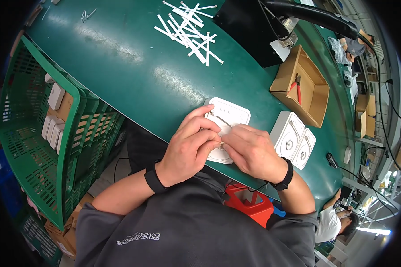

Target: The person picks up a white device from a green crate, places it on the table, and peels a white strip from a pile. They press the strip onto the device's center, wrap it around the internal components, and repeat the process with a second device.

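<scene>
A white moulded tray (pixel 241 114) with rounded corners lies at the table's near edge, mostly covered by my hands. A thin grey strand, perhaps a cable, crosses its upper part. Over the tray's left side, my left hand (pixel 182 149) is closed, thumb and forefinger pinched together. My right hand (pixel 254 151) is closed too, its fingertips meeting the left ones over the tray. A tiny pale bit shows between the fingertips, too small to name. Black bands circle both wrists.
Two white trays (pixel 277 129) with coiled cables stand to the right. Behind them, a cardboard box (pixel 314 100) holds red-handled cutters (pixel 298 91). White paper strips (pixel 185 31) lie scattered at the back. A green crate (pixel 69 84) with white boxes stands left; a red stool (pixel 258 207) is below the table.
</scene>
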`<state>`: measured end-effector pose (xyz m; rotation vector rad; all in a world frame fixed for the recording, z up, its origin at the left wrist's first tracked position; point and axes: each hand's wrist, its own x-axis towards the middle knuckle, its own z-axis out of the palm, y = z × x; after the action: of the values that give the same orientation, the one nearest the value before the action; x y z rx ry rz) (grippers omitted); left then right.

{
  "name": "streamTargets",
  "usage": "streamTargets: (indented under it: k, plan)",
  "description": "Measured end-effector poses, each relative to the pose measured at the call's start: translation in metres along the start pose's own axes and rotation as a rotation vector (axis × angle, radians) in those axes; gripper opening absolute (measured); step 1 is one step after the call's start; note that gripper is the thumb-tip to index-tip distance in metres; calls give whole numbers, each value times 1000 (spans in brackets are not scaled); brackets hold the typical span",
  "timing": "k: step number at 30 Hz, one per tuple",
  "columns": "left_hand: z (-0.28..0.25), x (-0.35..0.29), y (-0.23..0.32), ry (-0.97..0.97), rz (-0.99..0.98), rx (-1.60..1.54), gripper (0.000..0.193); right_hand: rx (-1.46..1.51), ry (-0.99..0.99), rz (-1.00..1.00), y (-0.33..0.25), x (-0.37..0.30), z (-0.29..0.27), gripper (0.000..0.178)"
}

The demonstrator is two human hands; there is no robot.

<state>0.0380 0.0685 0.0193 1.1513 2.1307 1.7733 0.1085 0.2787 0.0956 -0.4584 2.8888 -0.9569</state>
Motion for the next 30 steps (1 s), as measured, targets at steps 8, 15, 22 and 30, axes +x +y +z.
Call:
streamTargets:
  k: [8,15,22,30]
  plan:
    - [-11,0,4,-9,36,106,8,-149,80,93,-15,-19,-3,24]
    - [-15,1,6,-11,51,199,15,-191,353,39,-7,-20,18,21]
    - [-10,-1,20,16,-23,203,16,-132,415,0,5,-19,27,18]
    - [-14,0,15,-45,63,275,17,-68,413,-39,-7,-24,27,17]
